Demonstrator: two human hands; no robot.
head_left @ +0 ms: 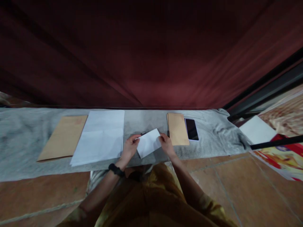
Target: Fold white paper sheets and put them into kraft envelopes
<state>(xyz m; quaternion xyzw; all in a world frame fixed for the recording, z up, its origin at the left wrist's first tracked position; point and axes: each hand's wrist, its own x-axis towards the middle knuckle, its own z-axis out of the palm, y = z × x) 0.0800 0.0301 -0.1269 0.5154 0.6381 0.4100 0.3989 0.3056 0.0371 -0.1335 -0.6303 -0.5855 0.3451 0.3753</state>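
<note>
A small white rectangle of folded paper (149, 143) is held between my two hands, tilted slightly up to the right over the grey cloth. My left hand (130, 145) pinches its left edge, thumb and fingers closed. At the opposite edge my right hand (166, 143) grips its upper right part. Left of my hands lies a stack of large white paper sheets (100, 135). Farther left are large brown envelopes (63, 135), partly under the sheets. Just right of my right hand rests a small pile of brown envelopes (179, 129).
A grey cloth (213, 132) covers the long, narrow surface. Beside the small envelopes lies a phone (192, 129) with a dark screen. A dark red curtain (151, 63) hangs behind. At the right are a black metal bar (276, 142) and a colourful printed package (284, 157) above the tiled floor (255, 186).
</note>
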